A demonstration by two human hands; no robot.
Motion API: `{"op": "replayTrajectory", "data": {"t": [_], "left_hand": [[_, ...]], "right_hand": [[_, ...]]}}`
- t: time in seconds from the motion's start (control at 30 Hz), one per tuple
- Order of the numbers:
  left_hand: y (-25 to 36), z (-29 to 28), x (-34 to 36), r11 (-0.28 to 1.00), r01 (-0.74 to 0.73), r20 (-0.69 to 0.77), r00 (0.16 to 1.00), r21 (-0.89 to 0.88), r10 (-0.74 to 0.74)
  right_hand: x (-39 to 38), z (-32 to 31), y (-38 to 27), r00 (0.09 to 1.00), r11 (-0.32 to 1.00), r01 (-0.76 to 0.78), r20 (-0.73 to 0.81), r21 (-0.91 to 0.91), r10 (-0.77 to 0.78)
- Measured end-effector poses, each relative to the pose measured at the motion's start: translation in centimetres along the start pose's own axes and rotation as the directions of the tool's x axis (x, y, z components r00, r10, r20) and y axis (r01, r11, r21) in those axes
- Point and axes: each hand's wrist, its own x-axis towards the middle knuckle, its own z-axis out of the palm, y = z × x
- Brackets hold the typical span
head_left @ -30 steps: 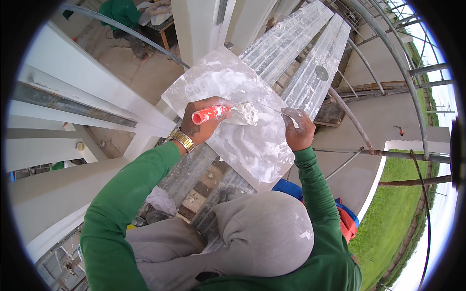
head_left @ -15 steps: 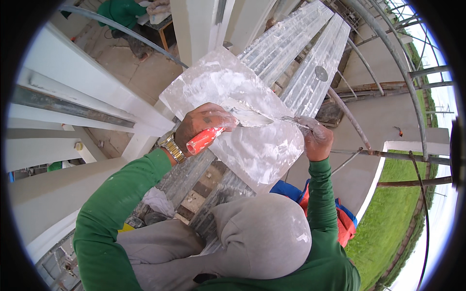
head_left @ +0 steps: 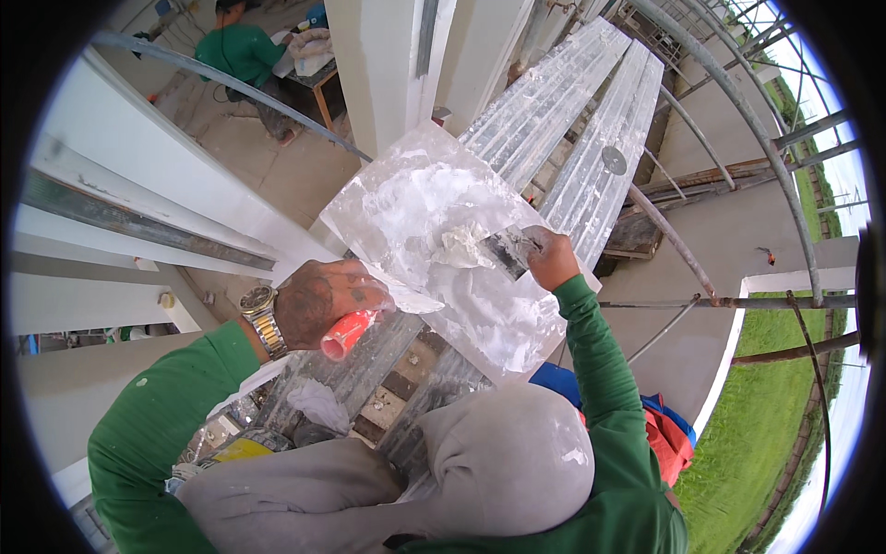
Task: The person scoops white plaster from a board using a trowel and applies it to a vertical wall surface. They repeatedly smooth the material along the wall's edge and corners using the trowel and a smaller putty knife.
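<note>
My left hand (head_left: 328, 300), wearing a metal watch, grips the red handle (head_left: 347, 332) of a tool whose white-smeared blade (head_left: 406, 294) reaches over the left part of a square board (head_left: 369, 198). The board is coated with smeared white paste, and a soft lump of it (head_left: 463, 246) lies near the middle. At the board's right side, my right hand (head_left: 549, 251) is closed on a flat metal scraper (head_left: 508, 249), whose blade touches the right side of the lump. The board rests across metal planks (head_left: 604, 166).
Scaffold pipes (head_left: 775, 175) stand at right, above grass (head_left: 757, 406). White wall members (head_left: 138, 157) line the left. A co-worker in green (head_left: 231, 55) sits by a small table at top left. Red and blue bundles (head_left: 660, 434) and a white cloth (head_left: 318, 403) lie near my legs.
My left hand has moved down-left with the red-handled tool, away from the lump. My right hand has moved inward, bringing the scraper against the paste. The view has shifted slightly.
</note>
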Motion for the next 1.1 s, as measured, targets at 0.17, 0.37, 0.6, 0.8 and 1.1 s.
{"op": "replayTrajectory", "data": {"t": [0.17, 0.37, 0.6, 0.8, 1.1], "left_hand": [[0.7, -0.2, -4.9, 0.721, 0.551, -0.162, 0.736, -0.421, -0.657], [-2.0, 0.9, -9.8, -0.024, 0.171, 0.065, 0.239, -0.985, -0.969], [-4.0, 2.0, -10.3, -0.260, -0.125, 0.209, 0.319, -0.957, -0.924], [-3.8, 2.7, -9.5, -0.335, -0.052, 0.290, 0.390, -0.941, -0.874], [-2.5, 2.7, -8.2, -0.385, -0.081, 0.326, 0.393, -0.919, -0.860]], "right_hand": [[-4.7, -0.6, 3.9, 0.878, 0.424, -0.249, 0.019, 0.871, 0.478], [-9.4, 0.3, 8.7, 0.845, 0.497, -0.345, 0.033, 0.796, 0.533], [-5.1, 3.1, -2.6, 0.914, 0.860, 0.399, 0.062, -0.318, -0.401], [-6.3, 6.1, 1.8, 0.813, 0.666, 0.565, 0.465, -0.486, -0.350], [-2.0, 6.2, -1.3, 0.814, 0.668, 0.556, 0.488, -0.494, -0.315]]}}
